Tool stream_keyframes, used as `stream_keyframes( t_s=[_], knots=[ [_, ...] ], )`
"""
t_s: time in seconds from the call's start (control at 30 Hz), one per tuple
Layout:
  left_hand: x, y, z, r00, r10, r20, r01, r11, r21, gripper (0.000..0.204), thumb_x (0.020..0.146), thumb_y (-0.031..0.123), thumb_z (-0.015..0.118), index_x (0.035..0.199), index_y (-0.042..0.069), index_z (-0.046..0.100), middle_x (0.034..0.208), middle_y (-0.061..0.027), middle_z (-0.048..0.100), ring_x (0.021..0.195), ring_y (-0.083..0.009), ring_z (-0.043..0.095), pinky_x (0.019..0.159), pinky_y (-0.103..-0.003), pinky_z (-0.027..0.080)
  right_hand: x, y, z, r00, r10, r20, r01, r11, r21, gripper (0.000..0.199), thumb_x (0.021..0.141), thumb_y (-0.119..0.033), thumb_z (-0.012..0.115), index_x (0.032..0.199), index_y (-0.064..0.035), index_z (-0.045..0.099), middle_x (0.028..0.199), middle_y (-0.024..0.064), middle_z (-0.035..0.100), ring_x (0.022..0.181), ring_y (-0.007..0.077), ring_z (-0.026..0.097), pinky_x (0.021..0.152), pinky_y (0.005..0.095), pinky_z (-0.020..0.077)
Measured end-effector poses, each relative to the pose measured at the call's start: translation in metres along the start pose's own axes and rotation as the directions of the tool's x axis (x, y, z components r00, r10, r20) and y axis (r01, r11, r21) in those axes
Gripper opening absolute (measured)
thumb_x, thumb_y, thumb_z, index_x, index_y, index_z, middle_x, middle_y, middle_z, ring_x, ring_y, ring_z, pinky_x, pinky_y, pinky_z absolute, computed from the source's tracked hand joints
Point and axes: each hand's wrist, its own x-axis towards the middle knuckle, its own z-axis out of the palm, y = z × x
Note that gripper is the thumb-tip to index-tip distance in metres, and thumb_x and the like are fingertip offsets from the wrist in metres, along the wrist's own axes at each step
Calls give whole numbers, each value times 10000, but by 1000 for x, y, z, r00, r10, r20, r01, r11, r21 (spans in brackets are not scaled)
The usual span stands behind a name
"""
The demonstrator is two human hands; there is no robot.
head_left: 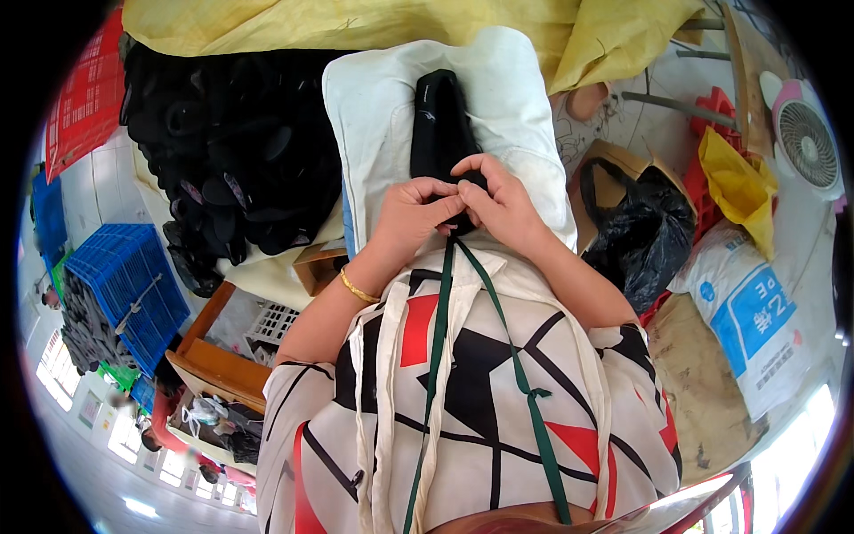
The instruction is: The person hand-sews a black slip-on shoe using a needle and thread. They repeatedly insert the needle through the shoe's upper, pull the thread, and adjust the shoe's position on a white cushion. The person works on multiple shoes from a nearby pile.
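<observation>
Pinching narrow black fabric (441,120) — left hand (416,210), right hand (500,198), rumpled cloth (375,100) beneath

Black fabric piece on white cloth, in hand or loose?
In hand: left hand and right hand pinch the near end of the black fabric piece.

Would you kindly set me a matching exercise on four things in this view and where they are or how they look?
Things:
1. Elongated black fabric piece
2. Black plastic bag with handles
3. Portable fan
4. Large slatted crate

Descriptions:
A. Pink and white, far right
B. Blue, at the left
C. On white cloth, near end at the left hand and right hand
D. At the open cardboard box, right

Pairs: 1-C, 2-D, 3-A, 4-B
</observation>
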Motion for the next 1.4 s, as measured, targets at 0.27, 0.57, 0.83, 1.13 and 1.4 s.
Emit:
stream_keyframes(
  t_s=[0.27,0.57,0.83,1.13,1.4],
  knots=[
    [-4,-3,8,945,320,-74,-271,887,375,226,856,142,748,1022,-3,698,859,-51,709,714,-90,619,642,-248,505,-12,-30,-19,741,-668,73,461,427,-778,208,791,-225,767,940,-99,697,887,47,644,836,277,636,706,368,535],
    [-12,-7,8,921,389,-13,-323,784,530,185,859,112,722,1011,11,693,840,-80,700,684,-139,620,632,-283,500,-20,-36,1,401,-834,379,742,54,-668,118,712,-106,698,793,-91,612,828,31,611,840,228,622,711,349,517],
    [-15,-10,1,741,621,254,-554,351,755,171,835,102,751,991,41,714,896,-128,715,795,-297,682,686,-362,543,-60,-49,-35,955,-273,113,245,946,214,195,1074,-222,473,1007,-43,508,802,27,634,649,77,577,614,213,467],
    [-12,-9,3,639,716,281,-583,213,784,169,810,63,758,971,44,708,897,-96,726,790,-284,686,673,-369,556,-111,-90,-95,805,-587,-92,480,552,682,235,1019,-221,590,906,-40,492,528,-49,405,450,61,355,367,174,279],
    [-13,-14,-7,592,726,350,-619,131,774,180,789,41,763,960,55,708,926,-96,724,800,-279,682,670,-356,551,-62,-42,-89,891,-380,-249,439,863,252,121,1006,-27,545,1090,4,627,834,40,637,638,85,580,561,239,480]
  ],
)
